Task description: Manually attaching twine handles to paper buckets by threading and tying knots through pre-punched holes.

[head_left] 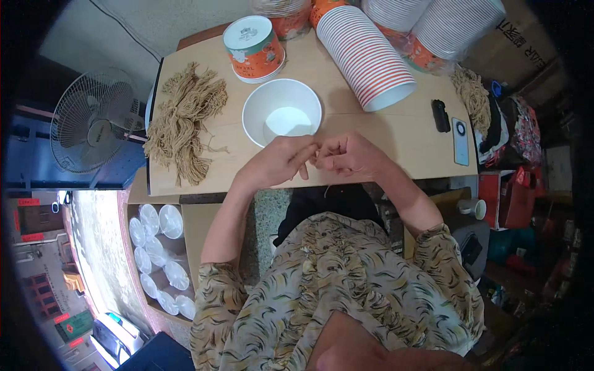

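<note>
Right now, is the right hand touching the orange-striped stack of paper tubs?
Apart: the head view shows tabletop between the right hand and the orange-striped stack of paper tubs.

The left hand (276, 162) and right hand (355, 158) are close together beside a white tub (282, 94).

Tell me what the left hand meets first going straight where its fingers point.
The left hand would likely meet the right hand first; the two look very close, perhaps touching, but depth is unclear.
</note>
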### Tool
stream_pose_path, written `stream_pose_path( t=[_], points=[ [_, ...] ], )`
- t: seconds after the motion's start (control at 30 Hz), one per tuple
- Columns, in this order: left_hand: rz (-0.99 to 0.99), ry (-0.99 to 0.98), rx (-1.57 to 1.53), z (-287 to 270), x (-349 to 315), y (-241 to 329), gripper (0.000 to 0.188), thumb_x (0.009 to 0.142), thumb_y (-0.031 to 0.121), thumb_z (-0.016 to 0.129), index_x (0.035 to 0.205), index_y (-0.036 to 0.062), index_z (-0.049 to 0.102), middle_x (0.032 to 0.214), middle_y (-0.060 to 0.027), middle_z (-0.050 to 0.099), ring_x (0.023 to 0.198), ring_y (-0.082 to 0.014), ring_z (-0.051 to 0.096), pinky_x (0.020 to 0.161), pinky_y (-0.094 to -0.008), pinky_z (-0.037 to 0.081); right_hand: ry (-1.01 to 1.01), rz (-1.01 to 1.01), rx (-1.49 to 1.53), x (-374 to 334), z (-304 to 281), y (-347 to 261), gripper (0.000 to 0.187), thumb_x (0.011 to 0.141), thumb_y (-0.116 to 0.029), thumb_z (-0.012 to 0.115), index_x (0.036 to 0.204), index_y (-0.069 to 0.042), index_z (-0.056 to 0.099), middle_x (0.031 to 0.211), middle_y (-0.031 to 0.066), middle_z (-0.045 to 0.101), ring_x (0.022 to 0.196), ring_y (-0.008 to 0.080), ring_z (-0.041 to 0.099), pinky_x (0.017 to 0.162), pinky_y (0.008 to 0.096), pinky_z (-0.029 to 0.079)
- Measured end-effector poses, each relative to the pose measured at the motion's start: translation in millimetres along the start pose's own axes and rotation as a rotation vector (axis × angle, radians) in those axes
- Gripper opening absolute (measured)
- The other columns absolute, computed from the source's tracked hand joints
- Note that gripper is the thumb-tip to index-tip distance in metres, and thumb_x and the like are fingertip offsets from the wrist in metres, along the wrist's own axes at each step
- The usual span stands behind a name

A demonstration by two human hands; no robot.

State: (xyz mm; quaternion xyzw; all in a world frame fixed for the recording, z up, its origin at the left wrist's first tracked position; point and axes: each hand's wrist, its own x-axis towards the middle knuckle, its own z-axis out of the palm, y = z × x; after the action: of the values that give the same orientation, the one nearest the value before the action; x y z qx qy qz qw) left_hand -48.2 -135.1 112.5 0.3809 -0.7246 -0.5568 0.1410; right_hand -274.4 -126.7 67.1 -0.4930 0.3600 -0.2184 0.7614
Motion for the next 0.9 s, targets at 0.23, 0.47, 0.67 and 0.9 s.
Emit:
stream_pose_path(
  t=[0.23,0.47,0.67,0.9],
  points=[
    [-0.076,-0.037,-0.268,-1.5,0.8,-15.1,0.024,0.106,0.022,0.053,0.099,0.0018,0.064,0.074,0.0011,0.058,0.061,-0.0060,0.057,0.054,-0.0215,0.045,0.182,-0.137,0.112,-9.6,-5.0,0.7,0.028,0.103,-0.027,0.059,0.098,0.000,0.065,0.076,0.0032,0.064,0.054,0.0035,0.051,0.047,0.0184,0.038],
    [-0.100,0.078,-0.312,4.9,4.7,-13.6,0.023,0.105,0.023,0.056,0.099,0.0023,0.065,0.074,0.0022,0.059,0.062,-0.0054,0.058,0.054,-0.0208,0.044,0.456,-0.567,-0.382,-21.0,8.5,7.8,0.017,0.094,-0.011,0.070,0.107,0.000,0.066,0.081,0.0016,0.062,0.059,0.0037,0.051,0.053,0.0188,0.040],
    [-0.122,0.097,-0.311,8.1,6.2,-9.7,0.024,0.105,0.024,0.056,0.101,0.0024,0.065,0.077,0.0018,0.060,0.063,-0.0053,0.058,0.055,-0.0210,0.045,0.530,-0.605,-0.595,-19.8,9.4,8.6,0.014,0.087,-0.008,0.075,0.094,0.000,0.067,0.083,0.0058,0.065,0.059,0.0071,0.057,0.054,0.0253,0.047],
    [-0.049,0.088,-0.490,8.1,5.2,-21.9,0.024,0.105,0.023,0.056,0.107,0.0012,0.066,0.082,-0.0002,0.064,0.069,-0.0073,0.061,0.063,-0.0231,0.051,0.523,-0.646,-0.530,-18.6,11.0,7.8,0.012,0.094,-0.006,0.067,0.105,0.001,0.067,0.080,0.0002,0.061,0.065,0.0049,0.053,0.061,0.0212,0.045]
  ],
)
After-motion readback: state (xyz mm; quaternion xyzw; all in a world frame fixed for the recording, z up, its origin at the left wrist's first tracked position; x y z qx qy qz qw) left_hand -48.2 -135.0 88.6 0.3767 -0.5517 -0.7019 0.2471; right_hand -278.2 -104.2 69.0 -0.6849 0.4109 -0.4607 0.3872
